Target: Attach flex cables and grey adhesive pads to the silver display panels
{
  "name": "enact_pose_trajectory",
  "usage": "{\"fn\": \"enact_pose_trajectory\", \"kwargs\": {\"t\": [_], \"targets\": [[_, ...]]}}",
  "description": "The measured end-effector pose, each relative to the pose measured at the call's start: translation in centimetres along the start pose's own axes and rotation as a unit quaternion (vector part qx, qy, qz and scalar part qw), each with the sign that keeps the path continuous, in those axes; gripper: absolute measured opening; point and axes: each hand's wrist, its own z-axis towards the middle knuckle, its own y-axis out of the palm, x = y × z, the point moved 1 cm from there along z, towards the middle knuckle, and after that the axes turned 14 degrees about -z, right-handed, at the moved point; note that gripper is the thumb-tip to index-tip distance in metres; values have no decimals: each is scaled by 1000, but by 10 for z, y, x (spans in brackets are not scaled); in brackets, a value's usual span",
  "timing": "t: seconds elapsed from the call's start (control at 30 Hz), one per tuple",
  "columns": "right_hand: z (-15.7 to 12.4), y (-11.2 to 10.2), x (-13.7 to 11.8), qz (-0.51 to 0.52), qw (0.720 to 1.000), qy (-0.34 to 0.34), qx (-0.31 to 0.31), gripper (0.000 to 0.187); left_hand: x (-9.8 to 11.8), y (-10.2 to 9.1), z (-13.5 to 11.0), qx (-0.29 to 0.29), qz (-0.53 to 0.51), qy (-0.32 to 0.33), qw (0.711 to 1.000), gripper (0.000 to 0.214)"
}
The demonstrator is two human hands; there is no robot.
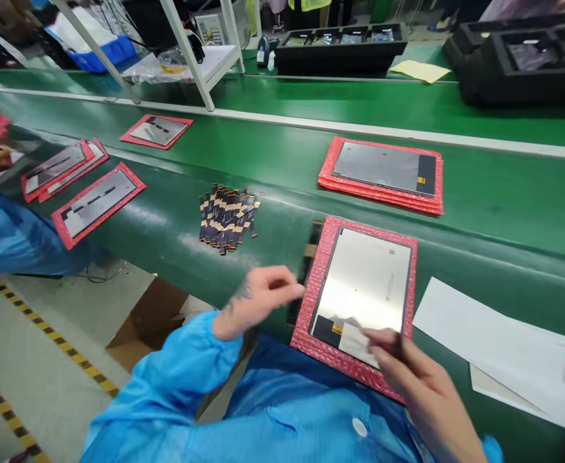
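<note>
A silver panel point(366, 278) lies on a red bubble-wrap sheet point(328, 241) at the near edge of the green belt. My right hand point(407, 376) rests on the panel's near corner, fingertips pinched on a pale film or tab there. My left hand point(258, 297) hovers just left of the red sheet, fingers curled and blurred, close to a dark flex strip point(306, 263) along the sheet's left side. I cannot tell whether it touches the strip. A pile of several dark flex cables point(227, 217) lies farther left on the belt.
A second panel on stacked red sheets point(383, 170) lies farther back. More red-wrapped panels point(94, 202) lie left, near another person's blue sleeve point(12, 238). White paper sheets point(499, 347) lie right. Black trays point(340, 45) stand at the back. A cardboard box point(142, 321) sits below.
</note>
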Motion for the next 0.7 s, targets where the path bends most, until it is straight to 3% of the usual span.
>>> {"fn": "enact_pose_trajectory", "kwargs": {"t": [0.07,0.13,0.23,0.37,0.43,0.5,0.6,0.7], "targets": [[8,12,-12,-11,989,4,-148,38,-11,35,0,-68,-62,-48,995,27],[14,20,-17,15,976,9,-217,41,-20,58,4,-99,-95,-69,988,25],[19,21,-16,64,971,28,-228,44,-25,73,11,-125,-102,-60,985,21],[22,14,-14,91,965,45,-242,35,-33,74,15,-149,-69,-45,985,22],[27,10,-13,66,968,23,-239,31,-42,70,11,-134,-2,16,991,25],[35,6,-9,11,976,-7,-216,30,-54,64,3,-92,120,151,977,29],[47,2,1,-100,983,-72,-138,26,-75,58,-13,-53,301,325,895,30],[50,4,12,-198,968,-140,-60,17,-90,57,-25,-48,387,376,841,31]]}}
